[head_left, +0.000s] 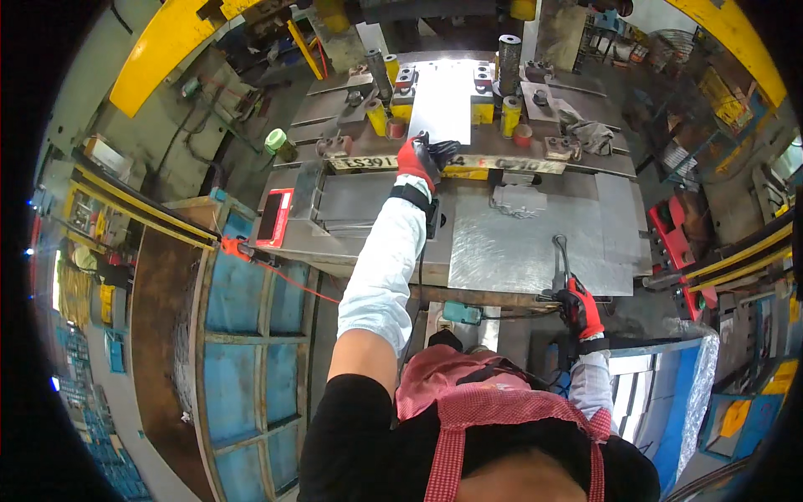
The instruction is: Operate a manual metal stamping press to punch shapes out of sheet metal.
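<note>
My left hand [425, 161], in a red and black glove, reaches forward to the near edge of a bright metal sheet [442, 105]. The fingers close at that edge, and the sheet runs back between the blocks of the press die. By my right side, my right hand [579, 308] in a matching glove is closed around a slim metal tool [564, 255] with a ring-shaped end. This tool points away from me, over a wide flat metal plate [527, 234] on the bench. The glove hides the tool's lower part.
Dark posts [508, 63] and yellow posts [510, 115] stand around the die. A stack of sheets [360, 205] lies left of centre, beside a red-framed device [274, 217]. Blue panelled frame [255, 335] stands at left. A green box [462, 313] hangs below the bench edge.
</note>
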`<state>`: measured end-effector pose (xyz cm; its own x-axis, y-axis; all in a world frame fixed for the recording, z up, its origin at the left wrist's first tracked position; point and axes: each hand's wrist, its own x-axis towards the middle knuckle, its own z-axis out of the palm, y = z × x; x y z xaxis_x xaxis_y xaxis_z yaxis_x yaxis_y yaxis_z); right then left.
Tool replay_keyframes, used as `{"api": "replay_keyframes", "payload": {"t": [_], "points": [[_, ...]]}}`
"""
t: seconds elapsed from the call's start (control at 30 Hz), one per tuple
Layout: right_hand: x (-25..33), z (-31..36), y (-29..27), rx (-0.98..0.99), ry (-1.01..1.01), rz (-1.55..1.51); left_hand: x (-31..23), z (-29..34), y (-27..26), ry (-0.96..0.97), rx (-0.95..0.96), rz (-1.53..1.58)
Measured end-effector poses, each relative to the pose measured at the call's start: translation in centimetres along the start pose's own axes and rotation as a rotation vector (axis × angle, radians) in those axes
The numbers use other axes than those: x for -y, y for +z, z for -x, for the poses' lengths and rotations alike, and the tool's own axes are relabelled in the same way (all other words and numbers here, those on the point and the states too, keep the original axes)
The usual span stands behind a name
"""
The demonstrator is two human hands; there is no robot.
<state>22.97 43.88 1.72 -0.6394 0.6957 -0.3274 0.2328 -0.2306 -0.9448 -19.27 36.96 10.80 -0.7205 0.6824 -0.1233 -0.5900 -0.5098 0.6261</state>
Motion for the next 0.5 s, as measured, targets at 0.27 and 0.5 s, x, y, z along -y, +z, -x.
{"api": "replay_keyframes", "payload": {"t": [0.27, 0.5], "points": [[-2.7, -1.7, -0.8, 0.001, -0.298, 0.235, -0.2, 0.2, 0.7, -0.05, -0.005, 0.037], [-0.9, -0.6, -0.1, 0.014, -0.084, 0.41, 0.2, -0.9, -0.3, -0.059, -0.012, 0.051]]}}
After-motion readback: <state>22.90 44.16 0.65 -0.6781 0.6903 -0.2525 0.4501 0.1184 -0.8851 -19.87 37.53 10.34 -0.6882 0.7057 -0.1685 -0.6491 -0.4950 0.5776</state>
